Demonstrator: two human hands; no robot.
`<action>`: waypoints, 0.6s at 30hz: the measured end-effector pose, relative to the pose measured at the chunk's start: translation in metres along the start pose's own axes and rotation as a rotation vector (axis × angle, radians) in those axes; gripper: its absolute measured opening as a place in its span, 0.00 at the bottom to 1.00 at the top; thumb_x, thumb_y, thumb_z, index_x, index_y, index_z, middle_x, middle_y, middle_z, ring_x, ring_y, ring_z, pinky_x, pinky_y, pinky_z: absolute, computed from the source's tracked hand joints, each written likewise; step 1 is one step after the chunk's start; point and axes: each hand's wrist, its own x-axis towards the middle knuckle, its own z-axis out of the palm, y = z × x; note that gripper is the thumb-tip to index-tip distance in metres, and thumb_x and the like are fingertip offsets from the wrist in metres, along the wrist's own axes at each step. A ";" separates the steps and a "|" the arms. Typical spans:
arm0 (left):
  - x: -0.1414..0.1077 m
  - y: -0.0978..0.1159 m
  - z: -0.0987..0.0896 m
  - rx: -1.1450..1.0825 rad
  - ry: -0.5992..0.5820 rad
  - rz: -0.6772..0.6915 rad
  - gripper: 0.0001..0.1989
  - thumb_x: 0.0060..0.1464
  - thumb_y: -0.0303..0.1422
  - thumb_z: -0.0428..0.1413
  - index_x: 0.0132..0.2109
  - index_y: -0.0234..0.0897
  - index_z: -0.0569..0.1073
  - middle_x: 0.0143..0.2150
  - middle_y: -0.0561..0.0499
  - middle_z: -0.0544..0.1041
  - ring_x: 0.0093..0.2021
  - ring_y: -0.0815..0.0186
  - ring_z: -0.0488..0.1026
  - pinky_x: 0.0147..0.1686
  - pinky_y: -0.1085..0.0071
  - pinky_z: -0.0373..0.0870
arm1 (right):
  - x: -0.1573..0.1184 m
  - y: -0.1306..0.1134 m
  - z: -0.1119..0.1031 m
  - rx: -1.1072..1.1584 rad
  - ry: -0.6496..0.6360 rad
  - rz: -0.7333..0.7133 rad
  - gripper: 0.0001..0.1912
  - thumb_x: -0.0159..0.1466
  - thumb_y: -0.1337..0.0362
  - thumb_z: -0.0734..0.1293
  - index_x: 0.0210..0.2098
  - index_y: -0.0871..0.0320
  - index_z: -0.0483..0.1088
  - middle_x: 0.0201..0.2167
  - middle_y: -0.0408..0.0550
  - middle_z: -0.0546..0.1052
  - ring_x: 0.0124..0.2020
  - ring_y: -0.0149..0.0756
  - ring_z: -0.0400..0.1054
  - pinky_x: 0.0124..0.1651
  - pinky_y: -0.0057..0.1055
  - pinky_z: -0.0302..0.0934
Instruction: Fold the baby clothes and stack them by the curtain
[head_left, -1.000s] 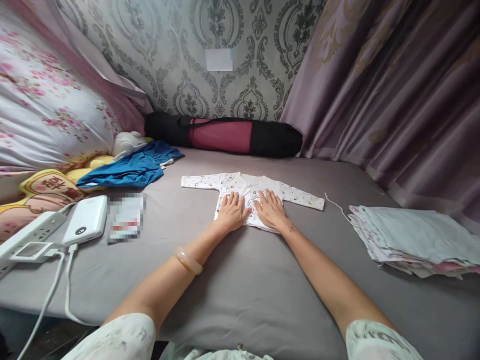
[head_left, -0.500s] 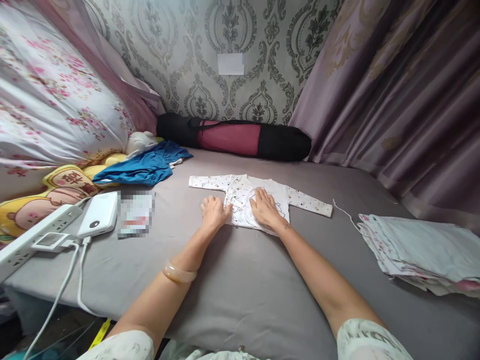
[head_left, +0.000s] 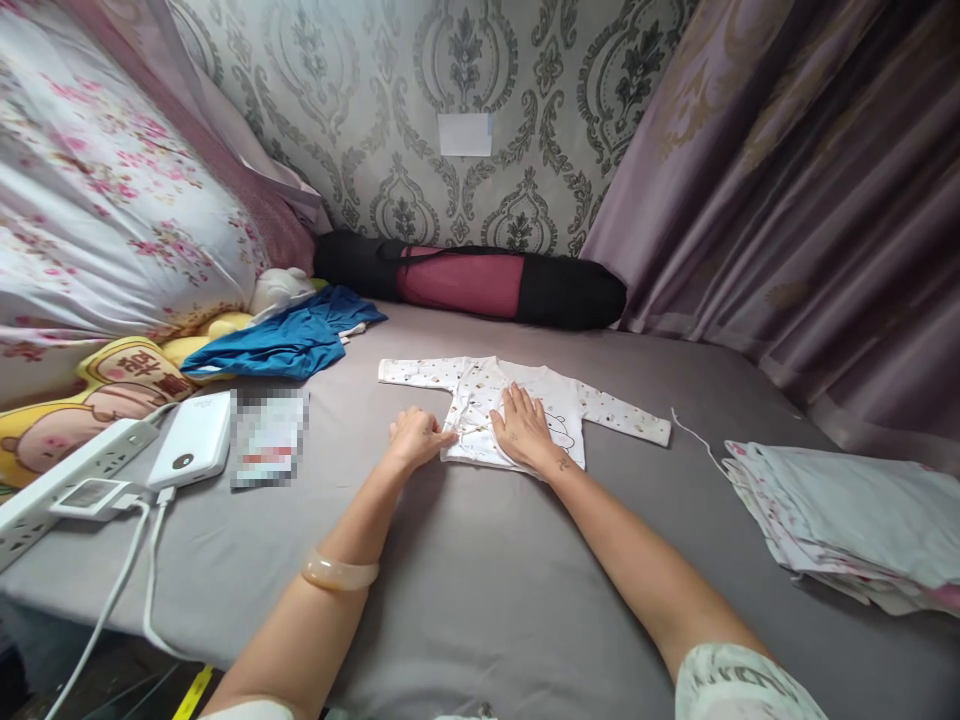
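Observation:
A small white long-sleeved baby shirt (head_left: 480, 400) with a speckled pattern lies spread on the grey sheet, both sleeves stretched out sideways. My left hand (head_left: 417, 438) is at the shirt's lower left edge, its fingers curled together and the thumb reaching the cloth; it seems to pinch the edge. Flat on the middle of the shirt rests my right hand (head_left: 520, 428), fingers spread, beside a line-drawn animal face.
On the left are a power strip (head_left: 75, 480), a white power bank (head_left: 193, 440), a blurred packet (head_left: 268, 438), blue cloth (head_left: 277, 335) and a yellow cushion (head_left: 97, 405). A black and red bag (head_left: 465, 282) lies at the wall; folded cloths (head_left: 855, 510) sit right.
My left hand has moved a little left and down, with the shirt's lower left edge drawn outward. My right hand has shifted slightly left, still flat on the shirt.

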 end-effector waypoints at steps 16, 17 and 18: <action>-0.007 0.023 0.047 0.143 0.093 0.423 0.29 0.67 0.45 0.38 0.68 0.35 0.56 0.72 0.39 0.51 0.72 0.51 0.43 0.68 0.50 0.43 | 0.084 -0.016 -0.006 -0.059 -0.001 -0.255 0.31 0.72 0.56 0.47 0.70 0.64 0.47 0.72 0.52 0.46 0.72 0.42 0.35 0.70 0.44 0.27; -0.008 0.023 0.046 0.148 0.081 0.413 0.30 0.67 0.46 0.38 0.69 0.36 0.55 0.72 0.39 0.50 0.72 0.51 0.42 0.68 0.50 0.43 | 0.087 -0.016 -0.005 -0.059 -0.003 -0.257 0.31 0.72 0.56 0.47 0.71 0.63 0.47 0.72 0.52 0.45 0.72 0.42 0.34 0.70 0.45 0.27; -0.008 0.024 0.044 0.151 0.064 0.404 0.30 0.67 0.46 0.38 0.69 0.36 0.54 0.73 0.39 0.48 0.72 0.50 0.41 0.68 0.49 0.43 | 0.090 -0.016 -0.003 -0.058 -0.005 -0.258 0.31 0.72 0.55 0.47 0.71 0.62 0.46 0.72 0.52 0.45 0.72 0.42 0.34 0.70 0.45 0.27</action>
